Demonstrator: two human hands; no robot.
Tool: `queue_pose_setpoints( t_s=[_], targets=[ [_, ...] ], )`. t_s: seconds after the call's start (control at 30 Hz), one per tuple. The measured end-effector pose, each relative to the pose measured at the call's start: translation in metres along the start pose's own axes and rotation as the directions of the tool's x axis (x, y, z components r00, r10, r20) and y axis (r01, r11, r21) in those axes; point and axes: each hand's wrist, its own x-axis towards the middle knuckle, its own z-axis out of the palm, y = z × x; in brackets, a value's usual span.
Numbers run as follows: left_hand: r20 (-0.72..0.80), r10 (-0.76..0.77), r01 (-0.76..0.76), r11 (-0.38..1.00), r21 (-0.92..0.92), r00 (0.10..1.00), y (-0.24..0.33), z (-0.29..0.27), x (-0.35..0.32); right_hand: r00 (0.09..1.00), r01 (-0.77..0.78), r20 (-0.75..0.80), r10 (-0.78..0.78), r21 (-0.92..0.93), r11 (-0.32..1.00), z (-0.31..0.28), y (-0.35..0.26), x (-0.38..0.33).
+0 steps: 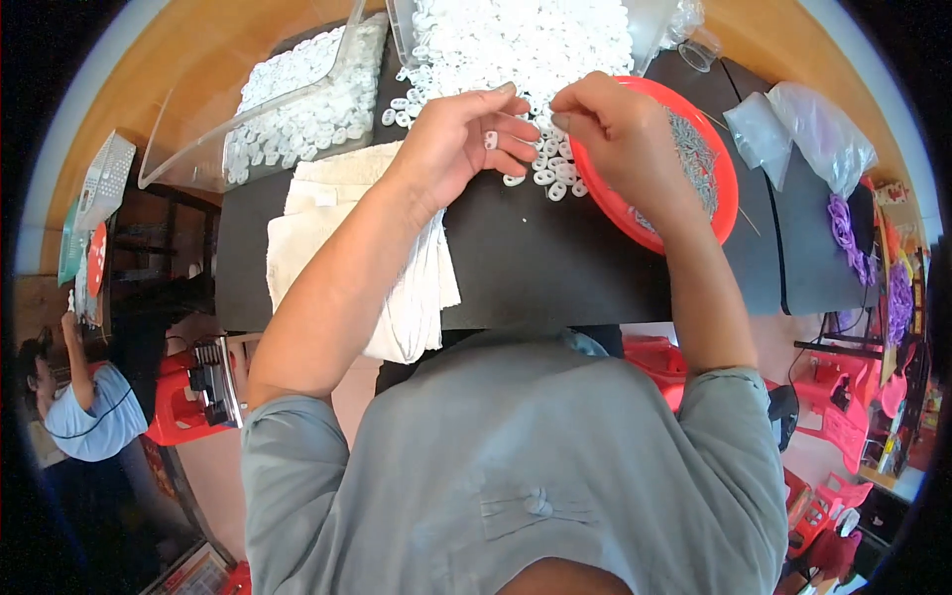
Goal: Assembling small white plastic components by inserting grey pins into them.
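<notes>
My left hand (451, 144) is turned palm up with its fingers loosely curled. A small white two-hole plastic piece (491, 140) lies against those fingers. Just to the right, my right hand (623, 129) has thumb and index finger pinched together; whatever is between them is too small to make out. That hand hangs over the left rim of a red bowl (728, 188) holding many small grey metal pins or screws (696, 164). Loose white pieces (557, 178) of the same kind lie on the dark table (555, 268) below and between my hands.
Beyond my hands, a clear bin (399, 30) spills a heap of white pieces (521, 45). Another clear tub (159, 164) stands at far left. Folded cream cloth (307, 238) lies left; plastic bags (818, 129) lie right. Another person (94, 407) is at far left.
</notes>
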Motion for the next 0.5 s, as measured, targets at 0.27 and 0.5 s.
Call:
queue_pose_setpoints(
  t_s=[0.27,0.5],
  targets=[
    [0.129,-0.036,0.083,0.920,-0.383,0.991,-0.005,0.002,0.002,0.965,0.262,0.041,-0.260,-0.231,0.937,0.017,-0.019,0.001],
    [0.167,-0.005,0.087,0.872,-0.482,0.986,-0.002,0.002,-0.001,0.938,0.346,0.093,-0.333,-0.229,0.910,0.022,-0.023,0.001]
  ],
)
